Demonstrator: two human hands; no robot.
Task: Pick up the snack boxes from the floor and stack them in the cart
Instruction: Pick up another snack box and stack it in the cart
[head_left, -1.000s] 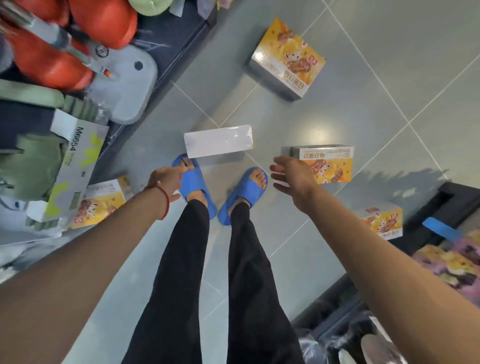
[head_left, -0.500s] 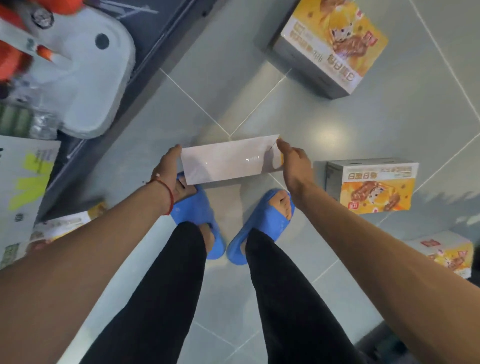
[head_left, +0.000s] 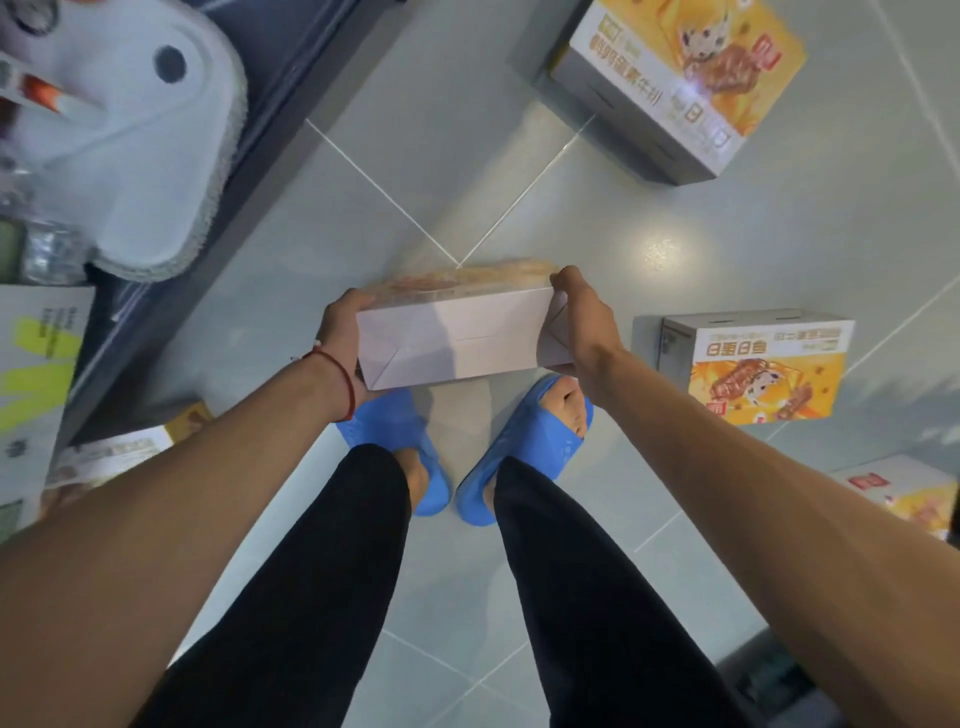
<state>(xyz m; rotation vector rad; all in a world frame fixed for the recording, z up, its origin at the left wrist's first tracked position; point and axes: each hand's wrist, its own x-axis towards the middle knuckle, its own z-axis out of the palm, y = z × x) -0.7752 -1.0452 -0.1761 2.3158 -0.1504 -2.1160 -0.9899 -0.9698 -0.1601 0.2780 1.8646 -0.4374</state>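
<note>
A snack box (head_left: 457, 338) with its plain white underside facing me is tilted up just above my feet. My left hand (head_left: 340, 338) grips its left end and my right hand (head_left: 582, 322) grips its right end. Other orange and yellow snack boxes lie on the tiled floor: a large one (head_left: 691, 88) at the far right, one (head_left: 758, 369) standing to the right of my right foot, one (head_left: 904, 499) partly hidden behind my right forearm, and one (head_left: 119, 457) at the left, under my left forearm. No cart is recognisable in view.
My feet in blue slippers (head_left: 395, 447) stand on the grey tiles. A dark shelf base (head_left: 218, 208) runs along the left, with a white padded object (head_left: 119, 156) and a white carton with yellow print (head_left: 31, 384) on it.
My hands reached down to the white-bottomed box, took hold of its two ends and tipped it up off the floor. My head has lowered toward the floor.
</note>
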